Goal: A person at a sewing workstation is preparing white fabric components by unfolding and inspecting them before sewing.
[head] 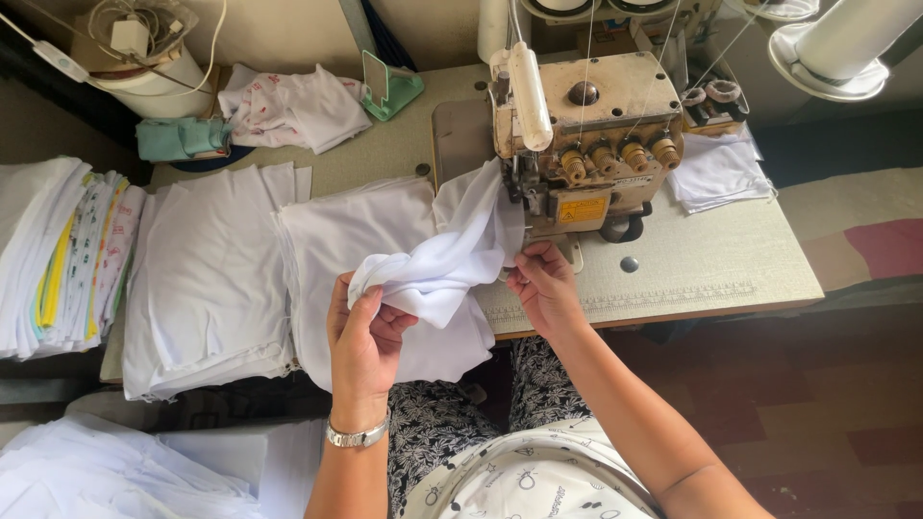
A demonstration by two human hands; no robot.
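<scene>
Left hand grips the bunched white cloth above the table edge; right hand pinches its far end just beside the sewing machine; white stacks lie left.

Sewing machine on table, fabric stacks left of it

sewing workshop | overlock machine | stacked white cut fabric | thread cones
</scene>
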